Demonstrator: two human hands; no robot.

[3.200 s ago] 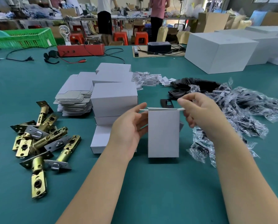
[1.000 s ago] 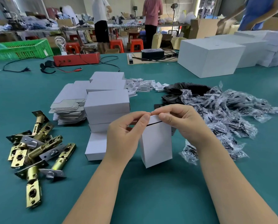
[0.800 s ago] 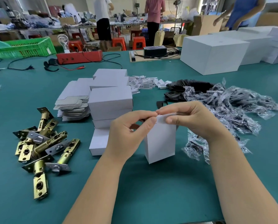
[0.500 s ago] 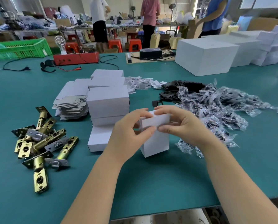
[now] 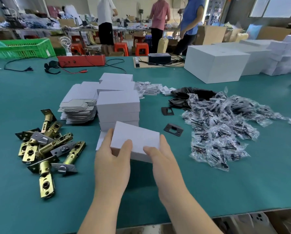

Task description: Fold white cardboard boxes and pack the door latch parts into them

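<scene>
We hold a closed white box (image 5: 135, 141) lying flat, near the middle of the green desk (image 5: 209, 191); our left hand (image 5: 113, 159) grips its left end, thumb on top, and our right hand (image 5: 161, 159) grips its right end the same way; just beyond it stands a stack of folded boxes (image 5: 118, 108), with flat box blanks (image 5: 78, 105) to its far left; brass latch parts (image 5: 45, 149) lie heaped at the left; a black strike plate (image 5: 173, 130) sits just right of the box; bagged screws (image 5: 222, 125) spread farther right.
</scene>
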